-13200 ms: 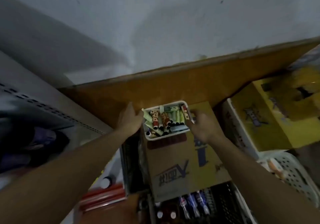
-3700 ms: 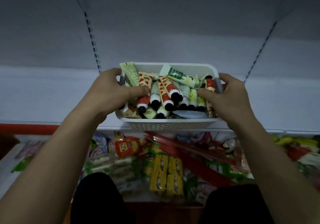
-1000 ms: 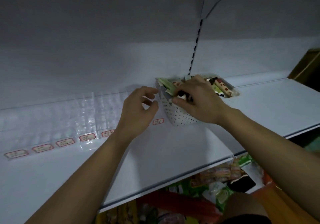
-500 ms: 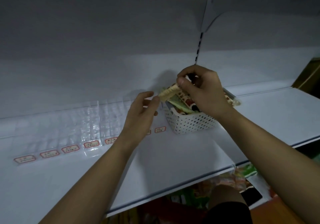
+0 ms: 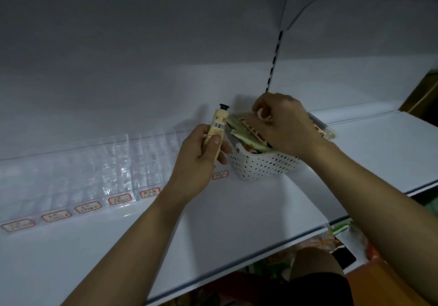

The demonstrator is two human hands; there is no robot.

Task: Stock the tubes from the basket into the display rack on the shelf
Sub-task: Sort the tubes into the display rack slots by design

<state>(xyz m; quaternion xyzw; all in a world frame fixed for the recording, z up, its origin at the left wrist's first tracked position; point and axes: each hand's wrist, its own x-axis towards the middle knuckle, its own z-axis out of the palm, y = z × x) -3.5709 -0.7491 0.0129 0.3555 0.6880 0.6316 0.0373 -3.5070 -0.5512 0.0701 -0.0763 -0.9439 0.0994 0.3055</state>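
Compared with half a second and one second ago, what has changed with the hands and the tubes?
The pale yellow tube with a black cap has passed from the right hand to the left hand, which now holds it upright beside the white perforated basket. The right hand has gone back down among the tubes. The basket, the clear display rack and the white shelf stayed put.

No legible text is found: a barcode (digits unreadable) is printed on the cream black-capped tube (image 5: 217,125); the red-bordered shelf labels (image 5: 119,198) are blurred.

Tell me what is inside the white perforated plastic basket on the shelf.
The white perforated plastic basket holds green and red-patterned tubes. The right hand covers the rest.
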